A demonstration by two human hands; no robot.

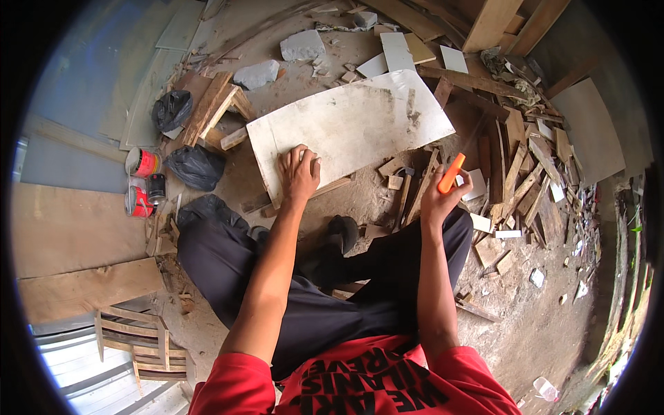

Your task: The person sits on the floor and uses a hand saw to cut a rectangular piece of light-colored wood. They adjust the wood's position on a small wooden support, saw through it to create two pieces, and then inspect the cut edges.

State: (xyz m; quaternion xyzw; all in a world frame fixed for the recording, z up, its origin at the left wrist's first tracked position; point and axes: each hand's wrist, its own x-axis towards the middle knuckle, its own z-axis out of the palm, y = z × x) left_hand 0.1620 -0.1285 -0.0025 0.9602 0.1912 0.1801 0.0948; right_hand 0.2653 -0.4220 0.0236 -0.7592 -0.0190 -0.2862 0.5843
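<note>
A large whitish board [353, 124] lies flat on the dirt floor in front of me. My left hand [298, 171] presses down on its near edge, fingers curled over the surface. My right hand [438, 197] is raised to the right of the board and grips an orange handle [451, 173] of a tool; a thin dark blade seems to run up from it toward the board's right end, though it is hard to make out. My dark trousers and a black shoe [344, 230] show below the board.
Wood offcuts and strips [519, 180] litter the floor to the right. Black plastic bags [196, 166] and red cans [142, 163] sit at the left. Stone chunks [302, 45] and tile pieces lie beyond the board. A small wooden frame [138, 339] stands at lower left.
</note>
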